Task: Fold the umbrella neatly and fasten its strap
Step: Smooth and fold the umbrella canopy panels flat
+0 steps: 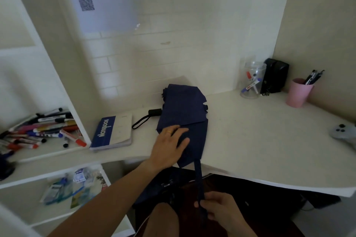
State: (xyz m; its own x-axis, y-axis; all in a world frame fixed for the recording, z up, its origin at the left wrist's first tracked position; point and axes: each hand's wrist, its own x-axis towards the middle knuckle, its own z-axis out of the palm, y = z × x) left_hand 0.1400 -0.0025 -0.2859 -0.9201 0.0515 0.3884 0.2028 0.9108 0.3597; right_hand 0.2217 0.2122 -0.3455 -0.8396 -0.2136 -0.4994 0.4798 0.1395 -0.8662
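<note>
A navy blue folding umbrella [185,107] lies collapsed on the white desk [260,140], its canopy folded in flat panels. Its black handle [155,112] with a black wrist loop points left. My left hand [169,148] lies flat on the near part of the canopy, fingers spread, pressing the fabric down. The umbrella's navy strap [198,177] hangs over the desk's front edge. My right hand [219,209] is below the desk edge, pinching the strap's lower end between thumb and fingers.
A blue and white notebook [112,131] lies left of the umbrella. Several markers [44,131] fill a shelf at far left. At back right stand a clear jar [251,81], a black box [275,76] and a pink cup [299,92] with pens. A grey game controller [344,133] sits at the right edge.
</note>
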